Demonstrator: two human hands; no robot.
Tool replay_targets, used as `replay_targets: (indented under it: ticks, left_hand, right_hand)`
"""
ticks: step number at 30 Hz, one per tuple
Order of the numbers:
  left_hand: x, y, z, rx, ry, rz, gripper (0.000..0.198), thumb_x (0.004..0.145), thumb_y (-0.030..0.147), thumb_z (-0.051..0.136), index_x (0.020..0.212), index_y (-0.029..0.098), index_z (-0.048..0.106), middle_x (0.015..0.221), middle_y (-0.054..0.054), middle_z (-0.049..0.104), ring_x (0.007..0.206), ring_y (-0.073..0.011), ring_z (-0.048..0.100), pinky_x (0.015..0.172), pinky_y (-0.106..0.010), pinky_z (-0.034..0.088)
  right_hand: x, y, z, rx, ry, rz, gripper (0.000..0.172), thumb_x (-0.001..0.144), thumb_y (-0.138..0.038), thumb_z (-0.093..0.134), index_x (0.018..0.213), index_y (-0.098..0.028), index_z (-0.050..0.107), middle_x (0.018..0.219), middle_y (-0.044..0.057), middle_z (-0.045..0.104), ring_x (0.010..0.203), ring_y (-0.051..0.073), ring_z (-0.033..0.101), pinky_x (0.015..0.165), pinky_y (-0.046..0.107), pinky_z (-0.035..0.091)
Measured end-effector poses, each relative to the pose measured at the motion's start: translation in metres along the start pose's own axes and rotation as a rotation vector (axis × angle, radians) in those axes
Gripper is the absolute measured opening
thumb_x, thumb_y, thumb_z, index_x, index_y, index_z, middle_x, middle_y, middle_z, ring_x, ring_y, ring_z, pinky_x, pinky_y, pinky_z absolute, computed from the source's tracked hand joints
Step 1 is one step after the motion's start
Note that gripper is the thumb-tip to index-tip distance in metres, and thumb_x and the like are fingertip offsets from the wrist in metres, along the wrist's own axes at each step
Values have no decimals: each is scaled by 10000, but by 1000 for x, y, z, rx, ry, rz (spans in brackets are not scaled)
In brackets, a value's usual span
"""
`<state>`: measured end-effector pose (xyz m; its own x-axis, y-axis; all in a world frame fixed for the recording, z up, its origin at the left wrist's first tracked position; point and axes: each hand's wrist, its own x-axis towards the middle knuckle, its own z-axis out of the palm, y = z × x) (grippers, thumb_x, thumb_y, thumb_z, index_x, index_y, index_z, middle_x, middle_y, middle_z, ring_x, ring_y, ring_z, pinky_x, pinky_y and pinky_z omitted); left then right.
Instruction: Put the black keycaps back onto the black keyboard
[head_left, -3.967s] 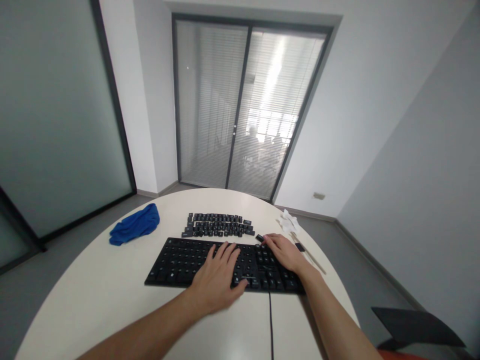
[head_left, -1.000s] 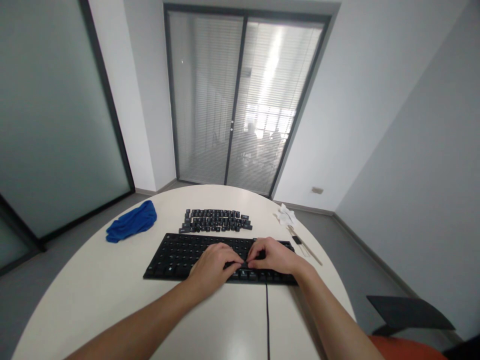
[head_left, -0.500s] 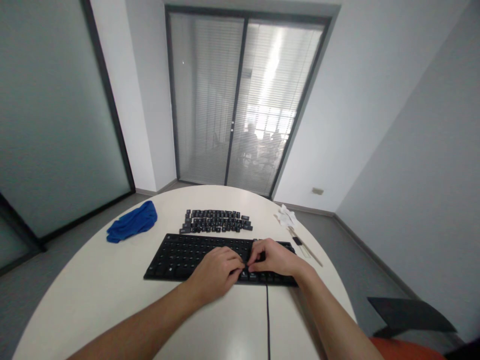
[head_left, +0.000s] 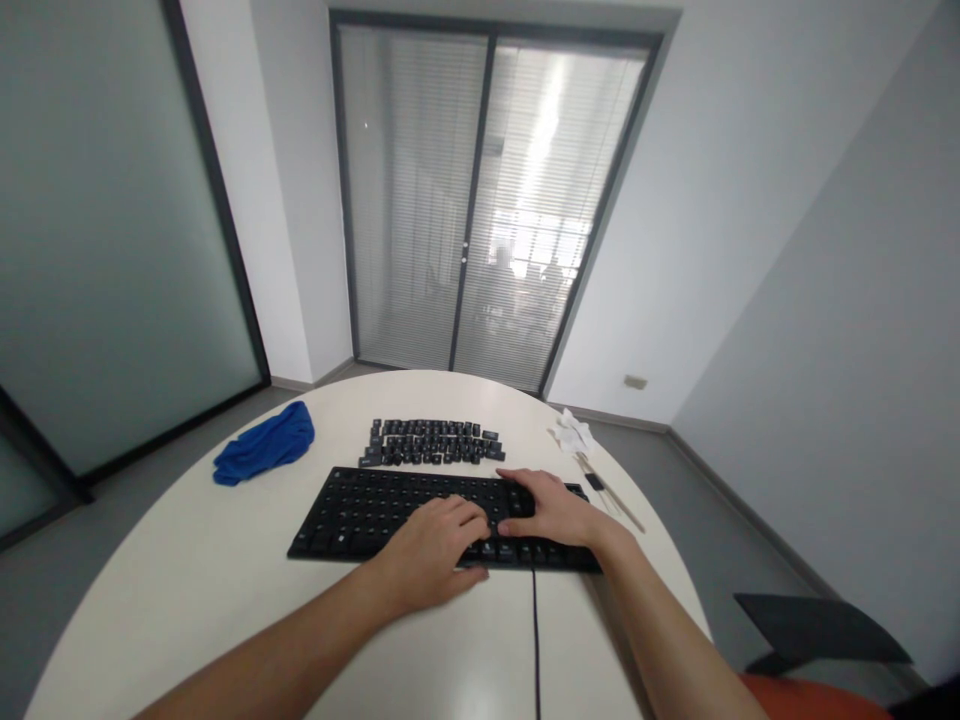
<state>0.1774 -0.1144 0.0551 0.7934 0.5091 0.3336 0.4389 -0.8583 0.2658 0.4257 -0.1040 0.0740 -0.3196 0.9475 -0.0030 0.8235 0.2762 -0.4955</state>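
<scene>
A black keyboard lies across the table in front of me; much of its left and middle part shows bare key sockets, while keycaps sit on its lower right. My left hand rests over the keyboard's middle, fingers curved on it and the thumb stretched apart near the front edge. On the right part, my right hand lies with its thumb and fingers spread. I see nothing held in either hand. Behind the keyboard, loose black keycaps stand in rows. What lies beneath both palms is hidden.
On the round white table, a blue cloth lies at the left. At the right are crumpled white tissue, a thin stick and a small black-handled tool. A black cable runs from the keyboard toward me.
The fingertips of both hands, pinched close together over the keyboard before, have parted. My left thumb has moved down to the front edge, and my right fingers have spread out.
</scene>
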Motion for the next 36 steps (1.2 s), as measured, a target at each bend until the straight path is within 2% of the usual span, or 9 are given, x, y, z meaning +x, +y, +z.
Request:
replay_targets:
  ticks: [5, 10, 15, 21, 24, 27, 33, 36]
  left_hand:
    - [0, -2, -6, 15, -33, 30, 241, 842, 305, 703, 1051, 207, 632, 1125, -61, 637, 1041, -257, 569, 889, -385, 462]
    - [1, 0, -7, 33, -30, 25, 151, 848, 280, 695, 972, 200, 664, 1093, -53, 637, 1006, -245, 569, 859, -373, 475]
    - [2, -1, -6, 24, -24, 16, 156, 830, 288, 713, 946, 196, 665, 1074, -43, 637, 982, -241, 567, 843, -373, 484]
    - [1, -3, -5, 17, -30, 29, 180, 835, 295, 715, 974, 197, 657, 1084, -38, 636, 1000, -242, 558, 853, -373, 482]
    - [0, -4, -2, 6, -27, 21, 204, 837, 299, 714, 1003, 200, 649, 1092, -39, 636, 1015, -242, 552, 881, -378, 475]
    - [-1, -4, 1, -14, -21, 10, 216, 842, 299, 703, 1019, 197, 633, 1097, -49, 635, 1048, -248, 542, 912, -382, 468]
    - [-4, -4, -7, -122, -12, -12, 289, 853, 284, 644, 1122, 204, 580, 1093, -56, 639, 1031, -236, 562, 926, -376, 472]
    - [-8, -7, -11, -76, 19, -26, 435, 815, 337, 660, 1215, 211, 546, 1206, -74, 606, 1137, -270, 525, 1026, -432, 412]
  right_hand:
    - [2, 2, 1, 7, -14, 47, 915, 628, -642, 775, 1393, -206, 526, 1396, 139, 553, 1301, 364, 463, 1124, 528, 287]
    - [3, -1, 1, 18, -6, 65, 892, 601, -577, 816, 1364, -203, 545, 1365, 126, 575, 1283, 353, 474, 1125, 519, 286]
    - [2, -4, -1, 17, -15, 54, 860, 609, -556, 817, 1349, -205, 553, 1356, 120, 581, 1269, 341, 490, 1123, 513, 285]
    - [0, -6, -2, -51, -42, 8, 811, 682, -564, 772, 1369, -211, 525, 1367, 115, 572, 1290, 335, 471, 1133, 508, 260]
    - [0, -5, 4, -108, -7, -31, 693, 815, -597, 637, 1384, -223, 506, 1368, 122, 561, 1287, 328, 471, 1123, 518, 263]
    - [4, -1, 11, -166, 44, -5, 602, 918, -594, 483, 1389, -220, 490, 1345, 136, 556, 1262, 322, 483, 1090, 520, 300]
    - [9, 14, 15, -192, 64, -3, 443, 924, -526, 519, 1232, -213, 577, 1244, 120, 589, 1180, 292, 514, 1041, 470, 349]
    - [8, 25, 10, -189, 53, -16, 444, 912, -531, 537, 1238, -231, 576, 1252, 105, 590, 1186, 288, 508, 1053, 483, 327]
